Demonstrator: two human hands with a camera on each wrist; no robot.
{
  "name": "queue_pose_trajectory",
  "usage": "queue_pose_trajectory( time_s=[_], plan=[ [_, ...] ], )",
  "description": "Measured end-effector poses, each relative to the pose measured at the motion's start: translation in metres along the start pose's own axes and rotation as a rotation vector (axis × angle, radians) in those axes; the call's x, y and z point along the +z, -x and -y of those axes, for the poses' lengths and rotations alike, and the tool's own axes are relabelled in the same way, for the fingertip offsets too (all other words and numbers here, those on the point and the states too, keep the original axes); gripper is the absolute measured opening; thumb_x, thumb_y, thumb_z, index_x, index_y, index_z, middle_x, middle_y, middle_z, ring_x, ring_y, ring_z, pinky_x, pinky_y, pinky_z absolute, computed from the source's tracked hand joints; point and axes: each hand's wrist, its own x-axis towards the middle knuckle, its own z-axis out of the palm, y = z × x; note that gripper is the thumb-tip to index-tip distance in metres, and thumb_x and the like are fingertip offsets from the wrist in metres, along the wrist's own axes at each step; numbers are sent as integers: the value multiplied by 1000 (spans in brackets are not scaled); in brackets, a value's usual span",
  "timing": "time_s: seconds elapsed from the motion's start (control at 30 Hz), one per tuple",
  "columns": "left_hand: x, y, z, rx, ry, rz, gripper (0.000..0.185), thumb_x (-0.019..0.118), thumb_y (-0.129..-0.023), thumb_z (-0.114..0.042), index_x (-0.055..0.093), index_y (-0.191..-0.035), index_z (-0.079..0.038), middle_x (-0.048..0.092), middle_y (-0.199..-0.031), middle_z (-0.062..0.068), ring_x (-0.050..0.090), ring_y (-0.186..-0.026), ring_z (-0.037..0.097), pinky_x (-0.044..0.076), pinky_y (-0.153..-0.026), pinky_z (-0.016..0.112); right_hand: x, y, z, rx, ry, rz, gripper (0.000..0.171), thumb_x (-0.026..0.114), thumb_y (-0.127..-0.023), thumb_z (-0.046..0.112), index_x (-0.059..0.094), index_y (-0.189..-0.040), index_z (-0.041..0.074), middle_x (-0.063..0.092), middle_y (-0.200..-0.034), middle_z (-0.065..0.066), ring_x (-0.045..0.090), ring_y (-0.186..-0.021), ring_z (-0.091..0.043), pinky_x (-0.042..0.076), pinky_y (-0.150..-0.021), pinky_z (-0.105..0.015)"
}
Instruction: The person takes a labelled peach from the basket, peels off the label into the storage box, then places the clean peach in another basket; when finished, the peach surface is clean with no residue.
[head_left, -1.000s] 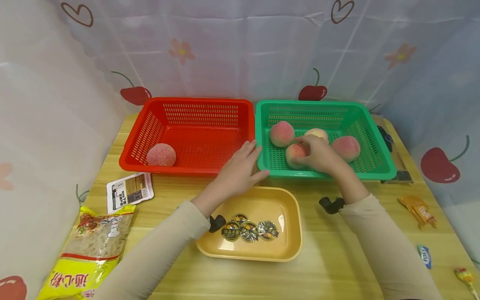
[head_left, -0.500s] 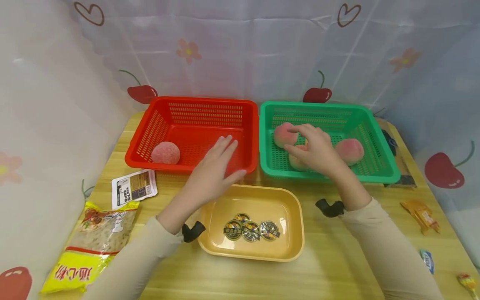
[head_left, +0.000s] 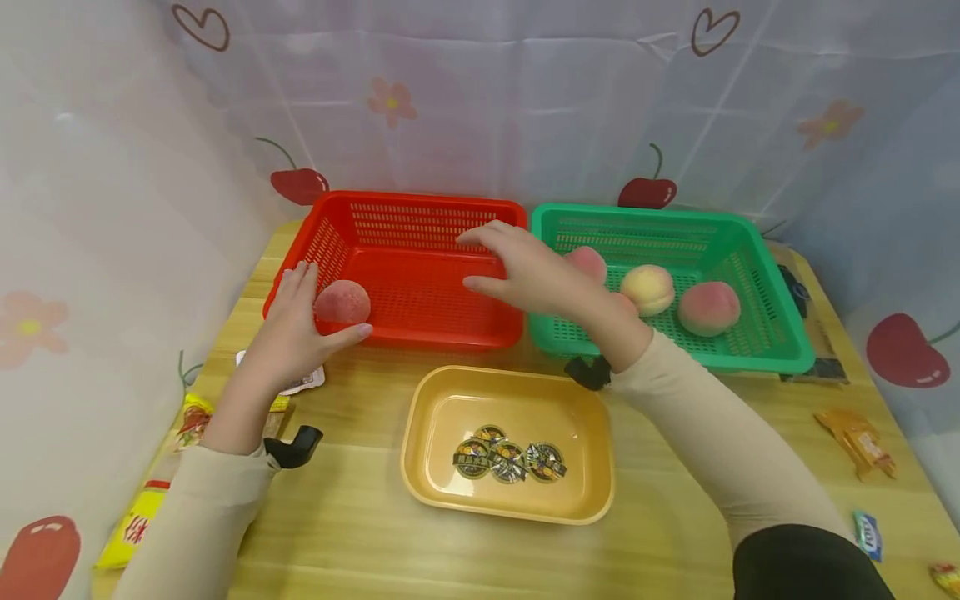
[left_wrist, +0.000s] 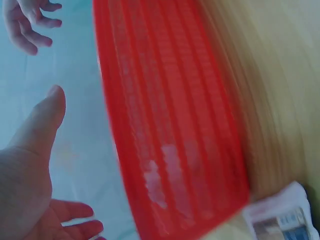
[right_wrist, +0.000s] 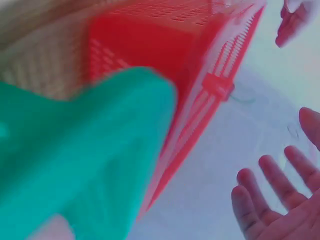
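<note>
In the head view my left hand (head_left: 287, 337) is over the near left corner of the red basket (head_left: 405, 342). Its fingers are extended, and the thumb reaches across in front of a pink peach (head_left: 345, 302) lying in that basket. My right hand (head_left: 528, 273) hovers over the red basket's right end, fingers spread and loosely bent, holding nothing. Its forearm crosses the green basket (head_left: 675, 363), which contains a pale yellow peach (head_left: 648, 288), a pink peach (head_left: 708, 307) and others partly hidden by that arm. The left wrist view shows the left hand (left_wrist: 30, 175) holding nothing.
A yellow tray (head_left: 508, 510) with several round stickers (head_left: 507, 461) stands in front. Left are a yellow food bag (head_left: 135, 525) and a white packet (head_left: 306, 381), partly covered by the left arm. An orange packet (head_left: 857, 443) and small blue packet (head_left: 867, 535) lie right.
My right hand has let go of a peach in the green basket and moved left over the red one. My left hand has swept left from between the baskets to the red basket's peach.
</note>
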Motion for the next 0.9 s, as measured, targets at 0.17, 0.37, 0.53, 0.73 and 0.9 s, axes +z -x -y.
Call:
queue_pose_trajectory(
  time_s=[0.17, 0.37, 0.53, 0.73, 0.9],
  plan=[
    [-2, -5, 20, -82, 25, 8, 128, 66, -79, -70, -8, -157, -1, -13, -165, 21, -4, -153, 45, 19, -113, 73, 10, -41, 17, -104, 124, 117, 57, 64, -95, 39, 45, -147, 24, 46, -148, 1, 42, -138, -20, 40, -114, -39],
    [1, -10, 26, -113, 25, 26, 132, 64, -77, -75, -9, -157, 0, -14, -165, 22, 1, -151, 49, 24, -110, 74, 24, -81, 36, -185, 283, 220, 59, 67, -94, 34, 43, -148, 28, 47, -147, 4, 44, -137, -18, 41, -114, -37],
    [5, -12, 26, -107, 1, 21, 134, 66, -76, -74, -7, -156, 4, -10, -164, 25, 5, -149, 50, 24, -111, 73, 40, -104, 42, -260, 421, 272, 63, 68, -95, 30, 39, -150, 32, 47, -147, 3, 51, -131, -22, 50, -105, -38],
    [12, -10, 21, -95, 6, -39, 136, 71, -72, -73, 1, -156, 6, 11, -160, 28, 22, -141, 49, 35, -107, 70, 64, -116, 38, -363, 597, 282, 68, 68, -94, 25, 35, -152, 38, 47, -148, 3, 60, -117, -24, 56, -92, -36],
    [14, -6, 19, -122, 16, -29, 139, 71, -71, -75, -6, -156, 5, 1, -163, 28, 14, -146, 50, 31, -108, 72, 82, -120, 41, -457, 673, 271, 64, 57, -100, 17, 31, -152, 44, 46, -149, 4, 63, -94, -19, 55, -75, -28]
  ],
)
